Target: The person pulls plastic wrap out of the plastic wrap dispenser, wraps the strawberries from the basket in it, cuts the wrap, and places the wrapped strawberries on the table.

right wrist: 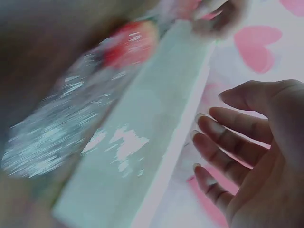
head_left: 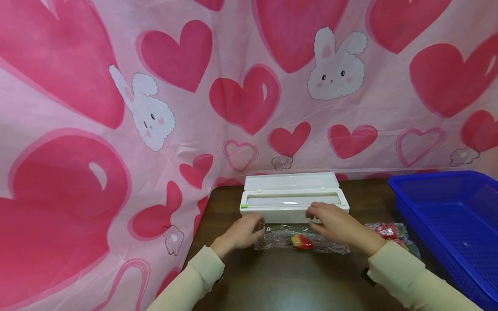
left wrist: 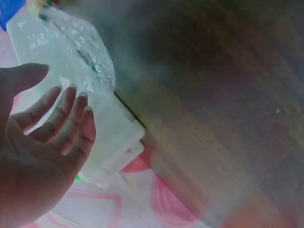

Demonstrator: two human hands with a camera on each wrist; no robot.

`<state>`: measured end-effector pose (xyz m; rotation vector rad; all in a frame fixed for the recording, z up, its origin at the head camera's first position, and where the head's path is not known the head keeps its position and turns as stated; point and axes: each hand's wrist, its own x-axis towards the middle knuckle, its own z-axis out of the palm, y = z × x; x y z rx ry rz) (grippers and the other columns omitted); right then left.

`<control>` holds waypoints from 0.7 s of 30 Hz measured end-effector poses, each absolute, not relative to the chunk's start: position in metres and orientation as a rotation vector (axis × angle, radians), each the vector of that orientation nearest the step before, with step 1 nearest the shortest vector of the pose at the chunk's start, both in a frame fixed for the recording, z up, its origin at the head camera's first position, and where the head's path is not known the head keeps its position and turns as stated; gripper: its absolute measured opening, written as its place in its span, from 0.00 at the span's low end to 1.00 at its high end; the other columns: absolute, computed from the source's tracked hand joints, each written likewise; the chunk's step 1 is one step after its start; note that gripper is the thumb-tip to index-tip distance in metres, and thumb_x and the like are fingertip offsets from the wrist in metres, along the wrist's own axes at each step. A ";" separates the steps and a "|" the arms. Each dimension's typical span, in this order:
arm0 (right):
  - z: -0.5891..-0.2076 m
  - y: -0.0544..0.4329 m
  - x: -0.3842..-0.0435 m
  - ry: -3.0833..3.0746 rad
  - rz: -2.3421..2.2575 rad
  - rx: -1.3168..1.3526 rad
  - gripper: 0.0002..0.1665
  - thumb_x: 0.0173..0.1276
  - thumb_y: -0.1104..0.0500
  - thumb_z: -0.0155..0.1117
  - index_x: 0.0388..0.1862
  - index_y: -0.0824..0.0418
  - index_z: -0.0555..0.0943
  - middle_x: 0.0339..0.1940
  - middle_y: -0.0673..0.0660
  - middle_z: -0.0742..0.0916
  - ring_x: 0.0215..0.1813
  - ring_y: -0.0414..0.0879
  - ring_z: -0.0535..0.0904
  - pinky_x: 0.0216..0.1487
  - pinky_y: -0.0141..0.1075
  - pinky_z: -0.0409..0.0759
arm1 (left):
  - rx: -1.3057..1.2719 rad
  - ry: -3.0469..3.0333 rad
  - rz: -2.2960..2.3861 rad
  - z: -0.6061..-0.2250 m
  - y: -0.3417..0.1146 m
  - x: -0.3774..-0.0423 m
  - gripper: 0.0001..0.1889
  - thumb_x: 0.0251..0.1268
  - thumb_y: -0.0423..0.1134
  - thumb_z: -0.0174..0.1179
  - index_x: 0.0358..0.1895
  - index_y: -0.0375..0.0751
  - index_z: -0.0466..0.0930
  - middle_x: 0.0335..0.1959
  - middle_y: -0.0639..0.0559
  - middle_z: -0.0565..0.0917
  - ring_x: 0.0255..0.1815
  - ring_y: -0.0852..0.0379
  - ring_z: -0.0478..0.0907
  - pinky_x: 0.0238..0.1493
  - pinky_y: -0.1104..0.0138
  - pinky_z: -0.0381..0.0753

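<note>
A white cling film dispenser box stands on the dark table with its lid tipped back. In front of it lies a crumpled sheet of clear cling film with a red and yellow fruit, perhaps a toy strawberry, at its middle. My left hand hovers by the film's left end; in the left wrist view its fingers are relaxed and hold nothing. Near the front right of the box is my right hand, its fingers spread and loosely bent in the right wrist view, with nothing in them.
Film-wrapped red pieces lie to the right, partly behind my right forearm. Beyond them a blue plastic basket takes up the table's right side. A pink cloth with hearts and rabbits hangs behind and on the left.
</note>
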<state>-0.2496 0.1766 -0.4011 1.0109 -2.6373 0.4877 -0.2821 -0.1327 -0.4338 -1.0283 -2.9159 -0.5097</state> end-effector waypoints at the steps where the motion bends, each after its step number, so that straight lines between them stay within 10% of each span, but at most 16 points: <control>1: -0.396 0.167 -0.252 -2.626 0.482 1.028 0.07 0.65 0.60 0.71 0.42 0.57 0.85 0.38 0.49 0.85 0.38 0.44 0.81 0.43 0.45 0.81 | -1.009 -2.918 -0.543 -0.434 -0.134 -0.285 0.12 0.71 0.38 0.63 0.52 0.38 0.78 0.41 0.50 0.82 0.40 0.57 0.78 0.43 0.61 0.80; 21: -0.393 0.025 -0.304 -2.781 0.501 1.413 0.44 0.64 0.73 0.56 0.80 0.63 0.61 0.74 0.59 0.75 0.72 0.50 0.73 0.70 0.45 0.71 | -0.864 -2.960 -0.687 -0.441 -0.147 -0.296 0.06 0.69 0.40 0.63 0.44 0.44 0.84 0.40 0.52 0.85 0.43 0.54 0.82 0.44 0.54 0.82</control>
